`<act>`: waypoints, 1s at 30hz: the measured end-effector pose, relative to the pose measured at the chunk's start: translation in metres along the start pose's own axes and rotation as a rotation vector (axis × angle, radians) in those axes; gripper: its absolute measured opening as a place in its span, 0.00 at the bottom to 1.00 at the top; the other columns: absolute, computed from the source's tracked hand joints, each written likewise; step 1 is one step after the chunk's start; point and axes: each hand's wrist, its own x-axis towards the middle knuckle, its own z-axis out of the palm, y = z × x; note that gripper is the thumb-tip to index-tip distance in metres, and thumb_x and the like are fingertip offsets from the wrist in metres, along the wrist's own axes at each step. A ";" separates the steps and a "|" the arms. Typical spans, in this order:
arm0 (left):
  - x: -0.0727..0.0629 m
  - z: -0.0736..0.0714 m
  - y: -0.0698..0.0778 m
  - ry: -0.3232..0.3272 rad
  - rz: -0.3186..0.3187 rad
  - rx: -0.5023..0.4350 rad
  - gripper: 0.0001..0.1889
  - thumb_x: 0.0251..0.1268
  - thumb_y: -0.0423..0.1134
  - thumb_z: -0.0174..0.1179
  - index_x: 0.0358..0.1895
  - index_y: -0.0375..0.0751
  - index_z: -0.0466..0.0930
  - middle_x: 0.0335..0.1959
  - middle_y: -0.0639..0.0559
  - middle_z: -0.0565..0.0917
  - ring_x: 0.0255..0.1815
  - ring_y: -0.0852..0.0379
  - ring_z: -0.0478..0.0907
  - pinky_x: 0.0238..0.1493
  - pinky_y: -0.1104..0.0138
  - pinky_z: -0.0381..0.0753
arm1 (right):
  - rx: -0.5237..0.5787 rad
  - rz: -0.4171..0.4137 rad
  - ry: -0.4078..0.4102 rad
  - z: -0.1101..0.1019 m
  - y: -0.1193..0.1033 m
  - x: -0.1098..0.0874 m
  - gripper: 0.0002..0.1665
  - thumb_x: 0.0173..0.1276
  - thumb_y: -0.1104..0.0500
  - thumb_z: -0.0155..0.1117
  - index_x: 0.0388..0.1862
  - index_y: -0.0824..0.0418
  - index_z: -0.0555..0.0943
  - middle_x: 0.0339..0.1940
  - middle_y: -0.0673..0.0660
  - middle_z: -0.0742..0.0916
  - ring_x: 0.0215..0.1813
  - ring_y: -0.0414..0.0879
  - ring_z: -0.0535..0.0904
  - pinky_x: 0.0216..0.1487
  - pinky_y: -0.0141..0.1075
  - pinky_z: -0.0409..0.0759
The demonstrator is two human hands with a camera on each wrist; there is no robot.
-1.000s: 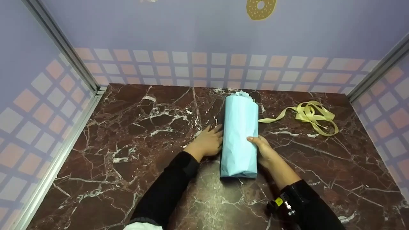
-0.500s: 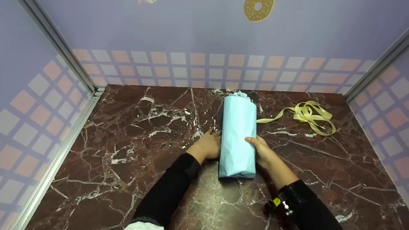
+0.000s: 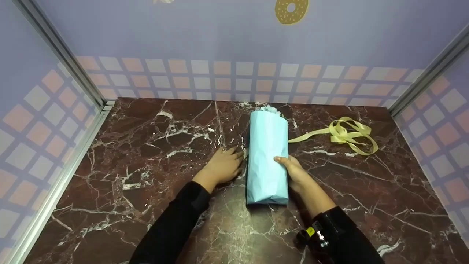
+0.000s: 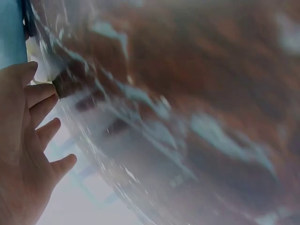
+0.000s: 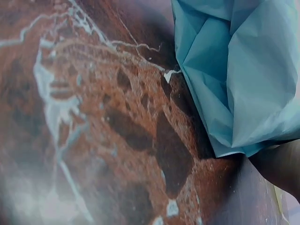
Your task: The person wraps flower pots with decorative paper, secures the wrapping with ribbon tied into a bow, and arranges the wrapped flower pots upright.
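A bouquet wrapped in light blue paper lies lengthwise on the dark red marbled table, pale ruffled flowers peeking out at its far end. My right hand grips it from the right, thumb on top and the other fingers hidden. In the right wrist view the folded paper end shows close beside that hand. A yellow ribbon runs under the bouquet. On the left side, my left hand, palm down, pinches a short stretch of ribbon between thumb and index, other fingers spread.
The ribbon's loose loops lie to the right of the bouquet. A tiled-pattern wall closes off the back, with side panels and a metal rail at left. A wrist camera sits on the right sleeve.
My left hand has moved left, away from the bouquet's edge, drawing ribbon from beneath; the strand on the right looks straighter. The right hand keeps its grip. The whole view has drifted slightly.
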 end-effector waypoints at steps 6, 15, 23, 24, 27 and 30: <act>-0.009 -0.002 -0.005 0.011 -0.068 0.007 0.28 0.77 0.54 0.42 0.74 0.48 0.62 0.75 0.54 0.60 0.76 0.47 0.51 0.71 0.43 0.52 | -0.018 -0.044 -0.023 -0.001 0.000 -0.002 0.46 0.53 0.44 0.70 0.61 0.71 0.65 0.45 0.60 0.79 0.44 0.49 0.78 0.47 0.39 0.77; -0.002 0.000 0.008 0.021 0.029 -0.050 0.29 0.78 0.56 0.38 0.75 0.47 0.61 0.77 0.54 0.56 0.76 0.47 0.51 0.71 0.43 0.53 | -0.013 -0.020 0.023 0.002 0.001 -0.001 0.36 0.60 0.52 0.63 0.62 0.71 0.65 0.44 0.60 0.79 0.43 0.48 0.78 0.46 0.38 0.77; -0.005 -0.003 0.001 0.020 -0.091 -0.103 0.28 0.76 0.52 0.46 0.72 0.42 0.64 0.72 0.45 0.65 0.72 0.45 0.60 0.72 0.46 0.53 | -0.004 0.004 0.040 0.004 0.001 -0.001 0.31 0.65 0.57 0.59 0.62 0.71 0.65 0.45 0.59 0.79 0.44 0.48 0.78 0.47 0.37 0.77; -0.004 -0.003 0.000 0.041 -0.101 -0.105 0.27 0.75 0.51 0.49 0.70 0.41 0.68 0.69 0.44 0.69 0.70 0.44 0.64 0.71 0.46 0.56 | -0.006 0.003 0.042 0.003 0.001 -0.001 0.31 0.65 0.57 0.59 0.63 0.71 0.65 0.45 0.60 0.79 0.44 0.48 0.77 0.48 0.37 0.76; 0.001 -0.005 0.001 0.109 -0.133 -0.105 0.21 0.70 0.48 0.57 0.60 0.40 0.77 0.59 0.43 0.77 0.61 0.43 0.72 0.64 0.48 0.67 | -0.007 0.005 0.044 0.002 0.001 -0.001 0.32 0.64 0.56 0.59 0.63 0.70 0.65 0.46 0.60 0.79 0.45 0.48 0.77 0.49 0.38 0.76; 0.009 -0.005 0.004 0.150 -0.190 -0.123 0.17 0.66 0.44 0.63 0.53 0.39 0.81 0.53 0.43 0.79 0.55 0.42 0.76 0.56 0.49 0.74 | -0.007 0.016 0.035 0.003 0.002 0.000 0.32 0.65 0.55 0.58 0.63 0.70 0.64 0.47 0.60 0.78 0.45 0.49 0.77 0.49 0.39 0.76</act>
